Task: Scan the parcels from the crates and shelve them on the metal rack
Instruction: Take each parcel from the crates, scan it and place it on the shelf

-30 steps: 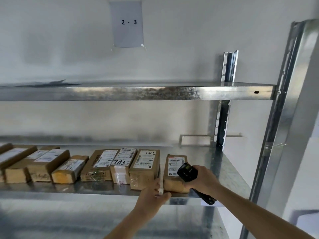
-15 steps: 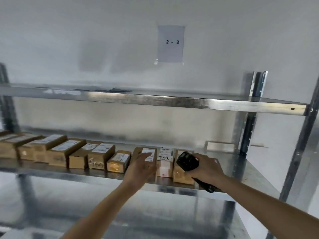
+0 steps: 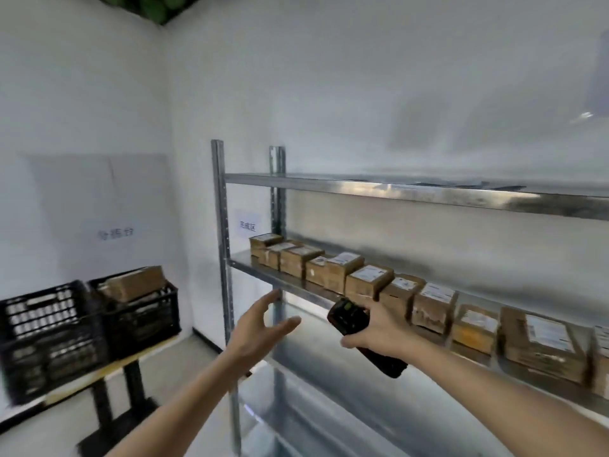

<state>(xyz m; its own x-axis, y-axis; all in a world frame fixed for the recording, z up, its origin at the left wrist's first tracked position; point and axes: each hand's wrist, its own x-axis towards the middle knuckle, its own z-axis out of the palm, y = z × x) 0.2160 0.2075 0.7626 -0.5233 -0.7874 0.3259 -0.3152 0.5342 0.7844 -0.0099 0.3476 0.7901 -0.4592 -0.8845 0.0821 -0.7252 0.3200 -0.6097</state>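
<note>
Here the right hand (image 3: 379,334) has its grip clamped on a black handheld scanner (image 3: 351,319), while the left hand (image 3: 260,328) hangs spread and empty. Labelled cardboard parcels (image 3: 369,280) line the metal rack (image 3: 412,192)'s middle shelf; far left, two black crates (image 3: 85,324) sit on a desk (image 3: 108,371).

Metal rack (image 3: 412,192) along the wall behind both hands, with a row of brown parcels (image 3: 369,278) side by side on the middle shelf (image 3: 263,270), from well beyond the left hand (image 3: 260,328) across to far past the right hand (image 3: 379,334). Upper shelf just above hand height, lower shelf (image 3: 329,384) beneath the hands. Off to the left of the left hand, a small table (image 3: 108,367) carrying two black crates (image 3: 43,338) touching each other, the nearer-to-hand crate (image 3: 145,311) loaded with a cardboard parcel (image 3: 135,283)
</note>
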